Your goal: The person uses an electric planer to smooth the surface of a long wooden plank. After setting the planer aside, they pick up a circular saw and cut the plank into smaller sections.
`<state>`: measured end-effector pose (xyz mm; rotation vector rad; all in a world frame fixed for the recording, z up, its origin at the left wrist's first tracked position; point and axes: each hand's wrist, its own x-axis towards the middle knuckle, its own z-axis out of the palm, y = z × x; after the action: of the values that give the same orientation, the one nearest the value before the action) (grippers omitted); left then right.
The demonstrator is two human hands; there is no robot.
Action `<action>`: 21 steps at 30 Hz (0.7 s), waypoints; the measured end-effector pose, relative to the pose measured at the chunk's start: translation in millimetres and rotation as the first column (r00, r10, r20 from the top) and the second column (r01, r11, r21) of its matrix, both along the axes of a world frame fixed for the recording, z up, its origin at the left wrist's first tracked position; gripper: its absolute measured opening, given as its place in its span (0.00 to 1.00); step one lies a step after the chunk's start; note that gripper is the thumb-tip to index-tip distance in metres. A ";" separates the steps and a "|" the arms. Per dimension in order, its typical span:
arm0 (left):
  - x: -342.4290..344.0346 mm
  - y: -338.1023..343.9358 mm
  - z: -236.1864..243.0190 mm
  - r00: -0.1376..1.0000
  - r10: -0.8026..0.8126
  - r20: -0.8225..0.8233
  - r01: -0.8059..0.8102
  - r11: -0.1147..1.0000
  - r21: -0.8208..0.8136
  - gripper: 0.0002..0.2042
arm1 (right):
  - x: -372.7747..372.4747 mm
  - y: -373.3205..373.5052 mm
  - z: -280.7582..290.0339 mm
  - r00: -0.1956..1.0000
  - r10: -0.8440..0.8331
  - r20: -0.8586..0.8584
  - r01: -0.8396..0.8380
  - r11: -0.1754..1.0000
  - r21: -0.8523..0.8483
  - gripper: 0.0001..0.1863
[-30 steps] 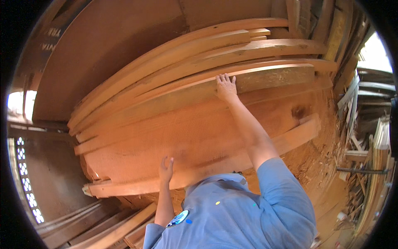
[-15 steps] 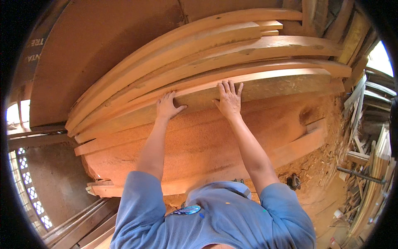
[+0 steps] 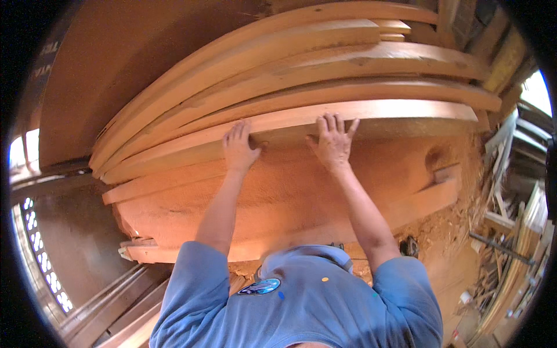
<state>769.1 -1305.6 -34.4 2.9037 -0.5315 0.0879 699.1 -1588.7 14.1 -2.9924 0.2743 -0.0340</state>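
I see my blue shirt [image 3: 301, 307] nearest, both arms reaching up from it. My left hand [image 3: 239, 149] lies flat, fingers spread, its grip open on the front plank [image 3: 406, 110] of the leaning stack. My right hand [image 3: 332, 141] has its fingers hooked over that plank's edge. Beyond are more planks [image 3: 278, 52] and sawdust-strewn floor [image 3: 464, 232].

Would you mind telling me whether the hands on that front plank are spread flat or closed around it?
Mostly flat. The left hand and right hand lie on the plank, fingers extended and reaching its upper edge.
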 end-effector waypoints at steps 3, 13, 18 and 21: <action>-2.6 17.1 -7.1 1.000 -0.008 0.013 0.009 0.998 -0.064 0.43 | 38.3 3.6 43.2 0.991 0.023 -0.130 -0.029 0.999 -0.045 0.37; -6.2 18.9 5.3 0.996 -0.014 -0.093 0.010 0.999 -0.042 0.46 | 76.3 3.5 17.8 0.932 0.195 -0.305 -0.174 0.980 0.093 0.38; 44.7 80.1 14.8 0.963 -0.024 -0.267 0.011 0.999 -0.048 0.52 | 72.7 10.7 24.9 0.953 0.182 -0.241 -0.153 0.979 0.134 0.36; 83.3 128.0 14.8 0.915 -0.068 -0.398 0.143 0.976 0.164 0.53 | 75.6 4.3 24.6 0.944 0.189 -0.269 -0.161 0.979 0.124 0.34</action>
<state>852.4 -1177.6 -19.6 2.9444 -0.6501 -0.5778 774.7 -1584.4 38.7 -2.9016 0.0341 0.4111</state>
